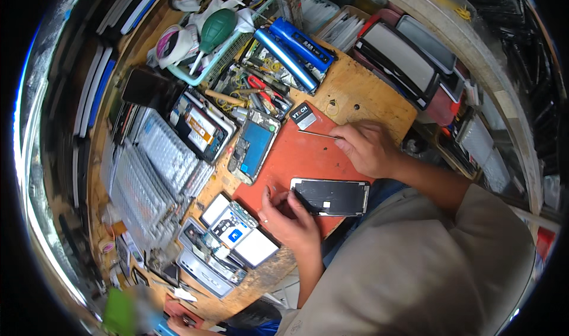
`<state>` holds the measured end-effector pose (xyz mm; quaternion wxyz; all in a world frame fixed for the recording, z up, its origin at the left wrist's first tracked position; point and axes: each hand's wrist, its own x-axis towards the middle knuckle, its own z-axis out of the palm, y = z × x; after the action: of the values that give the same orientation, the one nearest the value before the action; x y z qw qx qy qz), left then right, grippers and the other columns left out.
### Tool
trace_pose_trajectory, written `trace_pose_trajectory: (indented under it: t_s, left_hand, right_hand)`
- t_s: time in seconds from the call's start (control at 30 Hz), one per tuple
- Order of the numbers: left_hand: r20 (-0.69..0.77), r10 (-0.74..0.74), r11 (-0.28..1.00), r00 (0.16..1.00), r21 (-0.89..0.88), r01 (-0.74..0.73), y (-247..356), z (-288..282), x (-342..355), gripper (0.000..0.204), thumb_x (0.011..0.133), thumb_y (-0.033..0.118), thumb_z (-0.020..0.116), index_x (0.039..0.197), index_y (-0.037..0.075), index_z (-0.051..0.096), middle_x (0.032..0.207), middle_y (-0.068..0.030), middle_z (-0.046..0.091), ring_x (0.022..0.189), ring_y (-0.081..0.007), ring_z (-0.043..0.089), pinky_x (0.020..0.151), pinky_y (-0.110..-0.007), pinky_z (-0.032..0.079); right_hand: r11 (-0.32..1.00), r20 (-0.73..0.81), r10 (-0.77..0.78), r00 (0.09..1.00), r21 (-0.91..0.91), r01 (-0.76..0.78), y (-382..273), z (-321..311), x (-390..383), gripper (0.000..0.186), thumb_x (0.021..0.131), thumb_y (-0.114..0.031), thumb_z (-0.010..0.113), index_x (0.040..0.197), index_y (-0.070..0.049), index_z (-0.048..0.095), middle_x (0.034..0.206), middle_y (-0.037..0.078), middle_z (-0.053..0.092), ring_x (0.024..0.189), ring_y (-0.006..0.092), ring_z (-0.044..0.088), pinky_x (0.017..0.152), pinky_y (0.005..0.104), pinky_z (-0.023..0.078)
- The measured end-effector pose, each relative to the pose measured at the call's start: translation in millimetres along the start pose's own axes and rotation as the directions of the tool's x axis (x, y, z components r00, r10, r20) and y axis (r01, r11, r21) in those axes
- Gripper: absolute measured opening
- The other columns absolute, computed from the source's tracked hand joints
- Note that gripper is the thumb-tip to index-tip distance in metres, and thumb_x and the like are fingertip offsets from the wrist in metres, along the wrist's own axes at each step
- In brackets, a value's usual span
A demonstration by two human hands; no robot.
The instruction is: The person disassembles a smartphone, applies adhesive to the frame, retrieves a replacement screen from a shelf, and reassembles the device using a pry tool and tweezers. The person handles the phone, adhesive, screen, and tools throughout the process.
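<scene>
Nearest me, my left hand (288, 217) rests curled with its fingertips touching the black phone screen panel (331, 196) lying flat on the red mat (296, 152), while farther out my right hand (365, 147) pinches thin metal tweezers (317, 134) beside the opened phone (255, 146).

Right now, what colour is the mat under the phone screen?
Reddish-orange mat, clearest in the head view.
</scene>
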<state>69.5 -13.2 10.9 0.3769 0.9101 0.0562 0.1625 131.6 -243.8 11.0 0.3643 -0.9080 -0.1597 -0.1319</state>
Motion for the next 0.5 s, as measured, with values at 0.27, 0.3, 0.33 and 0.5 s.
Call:
trace_pose_trajectory:
  t_s: [0.27, 0.3, 0.33, 0.5]
  left_hand:
    - [0.009, 0.311, 0.901, 0.950, 0.315, -0.298, 6.7, -0.4, 10.6, 0.019, 0.096, 0.010, 0.078, 0.114, 0.006, 0.082, 0.099, -0.0116, 0.070, 0.095, -0.0333, 0.065, 0.083, -0.044, 0.051]
    - [0.016, 0.318, 0.892, 0.948, 0.334, -0.305, 7.3, -0.8, 10.8, 0.019, 0.096, 0.010, 0.078, 0.114, 0.007, 0.082, 0.099, -0.0111, 0.071, 0.095, -0.0327, 0.066, 0.083, -0.044, 0.051]
    - [0.025, 0.316, 0.886, 0.948, 0.349, -0.305, 7.7, -1.1, 10.9, 0.018, 0.095, 0.010, 0.078, 0.113, 0.007, 0.083, 0.098, -0.0107, 0.071, 0.094, -0.0322, 0.066, 0.082, -0.044, 0.052]
    - [0.024, 0.356, 0.853, 0.934, 0.400, -0.335, 7.8, -1.1, 10.1, 0.019, 0.092, 0.008, 0.079, 0.110, 0.007, 0.084, 0.096, -0.0091, 0.071, 0.092, -0.0307, 0.066, 0.078, -0.042, 0.053]
  right_hand:
    - [0.969, -0.191, -0.144, 0.971, 0.172, 0.177, -3.6, 4.6, -1.8, 0.013, 0.098, -0.009, 0.072, 0.111, -0.006, 0.071, 0.092, 0.012, 0.074, 0.080, 0.0355, 0.074, 0.071, 0.0460, 0.058]
    - [0.956, -0.201, -0.148, 0.968, 0.221, 0.192, -4.5, 4.3, -3.2, 0.013, 0.099, -0.009, 0.072, 0.111, -0.006, 0.072, 0.091, 0.012, 0.072, 0.079, 0.0346, 0.073, 0.071, 0.0451, 0.057]
    - [0.958, -0.118, -0.171, 0.978, 0.214, 0.194, -4.8, 3.4, -4.7, 0.010, 0.099, -0.013, 0.069, 0.107, -0.009, 0.073, 0.094, 0.012, 0.073, 0.082, 0.0353, 0.073, 0.071, 0.0470, 0.057]
    - [0.943, 0.061, -0.312, 0.948, 0.141, 0.301, 2.0, -1.3, -4.1, 0.011, 0.096, -0.015, 0.072, 0.107, -0.012, 0.074, 0.096, 0.010, 0.072, 0.087, 0.0334, 0.073, 0.074, 0.0474, 0.058]
